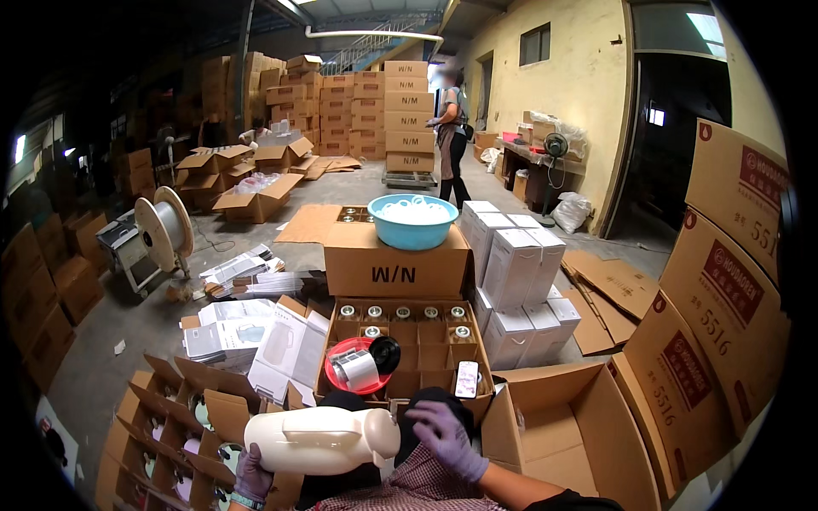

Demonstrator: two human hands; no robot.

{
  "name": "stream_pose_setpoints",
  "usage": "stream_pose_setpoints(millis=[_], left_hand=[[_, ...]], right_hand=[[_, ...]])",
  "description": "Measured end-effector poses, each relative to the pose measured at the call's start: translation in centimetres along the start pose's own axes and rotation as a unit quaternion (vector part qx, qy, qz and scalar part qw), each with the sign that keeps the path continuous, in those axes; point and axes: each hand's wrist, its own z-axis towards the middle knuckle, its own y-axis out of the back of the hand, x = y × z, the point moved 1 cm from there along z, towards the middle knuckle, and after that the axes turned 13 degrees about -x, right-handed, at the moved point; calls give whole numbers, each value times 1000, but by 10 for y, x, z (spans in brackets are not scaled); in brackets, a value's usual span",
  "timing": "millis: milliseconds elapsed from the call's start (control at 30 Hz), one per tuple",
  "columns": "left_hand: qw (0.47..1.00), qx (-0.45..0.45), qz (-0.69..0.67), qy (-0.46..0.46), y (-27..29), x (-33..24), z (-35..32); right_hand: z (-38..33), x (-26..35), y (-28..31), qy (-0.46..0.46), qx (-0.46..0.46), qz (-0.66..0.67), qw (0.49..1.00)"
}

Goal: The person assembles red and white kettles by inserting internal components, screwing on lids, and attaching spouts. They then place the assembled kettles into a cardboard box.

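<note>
A cream vacuum jug [311, 439] lies on its side across my lap, its handle side up and its spout end to the right. My left hand [253, 473], in a purple glove, grips the jug near its base. My right hand [448, 439], gloved too, hovers just right of the spout end with its fingers apart and nothing in them. In front stands a red bowl [331, 375] holding a stack of silvery labels [356, 370] and a black round part [385, 353]. A phone [466, 380] lies to its right on a divided carton [409, 305] of silver-topped bottles.
A blue basin [412, 228] of white rings sits on a carton ahead. White boxes [511, 264] are stacked right of it. An open carton [567, 434] is at my right; a divided carton [175, 443] of jugs is at my left. A person [452, 136] stands by stacked cartons.
</note>
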Motion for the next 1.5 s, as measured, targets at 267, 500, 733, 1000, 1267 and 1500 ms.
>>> stream_pose_setpoints(millis=[267, 500, 733, 1000, 1267, 1500], left_hand=[[995, -9, 82, -50, -17, -3, -14], [996, -15, 87, 30, -10, -9, -10], [975, 26, -128, 178, 32, 17, 35], [976, -4, -92, 197, 24, 8, 36], [992, 26, -13, 124, 21, 5, 29], [993, 45, 0, 106, 17, 0, 25]], right_hand=[[12, 32, -13, 20, 63, 61, 996], [33, 56, 35, 323, 48, -8, 945], [-13, 41, 43, 108, 71, 46, 991], [-2, 56, 25, 103, 127, 175, 971], [18, 65, 16, -144, 364, 343, 854], [-8, 64, 2, 37, 319, 303, 897]])
